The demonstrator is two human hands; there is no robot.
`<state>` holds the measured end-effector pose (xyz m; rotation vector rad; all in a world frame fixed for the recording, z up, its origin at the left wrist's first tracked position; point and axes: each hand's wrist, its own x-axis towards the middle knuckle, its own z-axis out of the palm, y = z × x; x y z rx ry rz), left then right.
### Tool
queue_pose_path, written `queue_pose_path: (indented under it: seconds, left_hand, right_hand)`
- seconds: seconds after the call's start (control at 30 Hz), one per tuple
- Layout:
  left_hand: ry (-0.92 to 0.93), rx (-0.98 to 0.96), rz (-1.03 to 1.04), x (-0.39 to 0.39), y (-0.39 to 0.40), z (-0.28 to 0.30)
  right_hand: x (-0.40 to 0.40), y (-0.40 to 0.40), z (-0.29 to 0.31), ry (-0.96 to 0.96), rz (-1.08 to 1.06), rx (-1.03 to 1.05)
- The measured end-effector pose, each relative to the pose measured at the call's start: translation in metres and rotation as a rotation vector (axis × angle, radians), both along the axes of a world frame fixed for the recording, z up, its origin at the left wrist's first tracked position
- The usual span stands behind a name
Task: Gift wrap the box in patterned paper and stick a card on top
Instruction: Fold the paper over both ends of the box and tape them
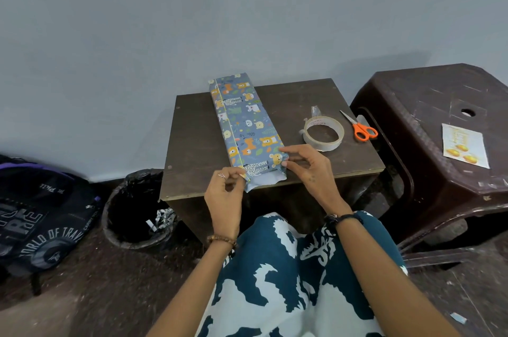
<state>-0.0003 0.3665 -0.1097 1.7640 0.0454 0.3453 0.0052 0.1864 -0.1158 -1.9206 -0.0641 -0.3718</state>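
Lying lengthwise on the small dark table (198, 144), the long box (244, 122) is covered in blue animal-print paper (257, 114); long axis runs near to far, far end against the wall and slightly left of the near end. Paper seam runs along its left top edge. Near end of the wrap unsealed, pale inner side showing. Left hand (225, 193) at the near left corner, fingers curled, pinching the paper edge there. Right hand (308, 169) at the near right corner, thumb and forefinger pinching the paper fold, other fingers loosely bent. Tape roll (323, 133) right of the box, apart from it; orange-handled scissors (358, 126) further right at the table edge. Card (464, 145) lies flat on the brown plastic stool (412, 105), far right. Black bin (137, 210) on the floor, near left
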Motion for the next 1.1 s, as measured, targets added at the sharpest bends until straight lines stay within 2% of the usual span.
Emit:
queue_pose_path:
  seconds: [0.17,0.27,0.47,0.87,0.97,1.1]
  left_hand:
    - [0.118,-0.182,0.05,-0.007,-0.006,0.008]
    - [0.133,-0.126,0.061,-0.002,-0.006,0.01]
    - [0.175,-0.146,0.029,0.005,0.001,0.009]
    - [0.16,-0.139,0.097,0.016,0.011,0.01]
    - [0.143,0.013,0.023,0.026,0.02,0.012]
    - [0.058,0.218,-0.179,0.041,0.028,0.015]
  right_hand:
    - [-0.002,0.002,0.003,0.003,0.024,0.009]
    - [-0.005,0.003,0.005,0.024,0.049,0.05]
    - [-0.005,0.003,0.006,0.052,0.031,0.095]
    - [0.0,0.007,0.002,-0.013,0.004,-0.025]
    - [0.0,0.007,0.002,-0.025,0.003,-0.04]
    - [0.002,0.008,0.0,-0.047,0.01,-0.083]
